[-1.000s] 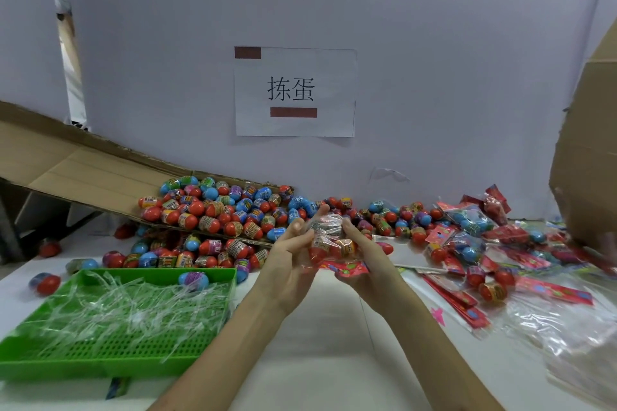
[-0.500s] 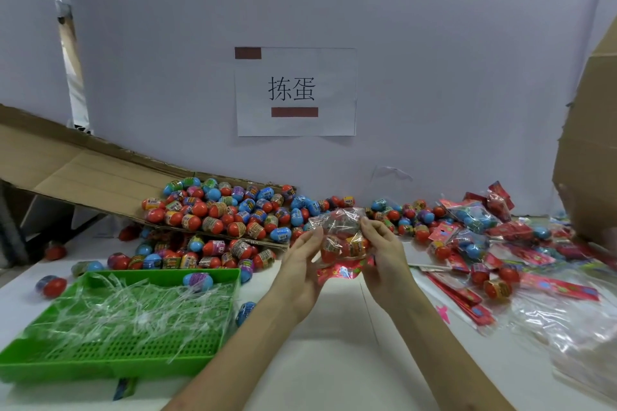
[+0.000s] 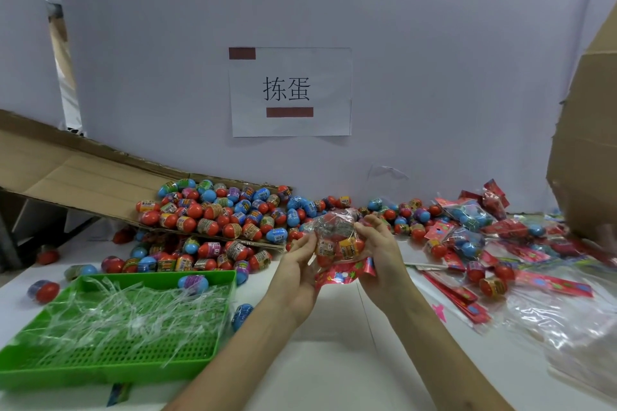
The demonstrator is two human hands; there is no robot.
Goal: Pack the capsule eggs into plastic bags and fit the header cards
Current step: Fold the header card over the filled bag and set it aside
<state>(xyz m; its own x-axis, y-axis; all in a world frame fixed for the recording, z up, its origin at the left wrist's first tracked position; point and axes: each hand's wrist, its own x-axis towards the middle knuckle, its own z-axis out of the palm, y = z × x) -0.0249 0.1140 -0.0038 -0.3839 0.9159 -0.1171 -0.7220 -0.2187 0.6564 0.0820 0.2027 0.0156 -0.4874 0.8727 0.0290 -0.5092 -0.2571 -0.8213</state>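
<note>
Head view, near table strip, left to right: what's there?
green tray → left hand → bag of eggs → right hand → loose header cards → clear plastic bags

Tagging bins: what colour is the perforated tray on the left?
The tray is bright green; the head view shows it best.

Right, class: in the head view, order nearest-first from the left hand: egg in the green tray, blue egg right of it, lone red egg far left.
1. Blue egg, just right of tray.
2. Tray egg, back rim.
3. Red egg, far left.
</note>
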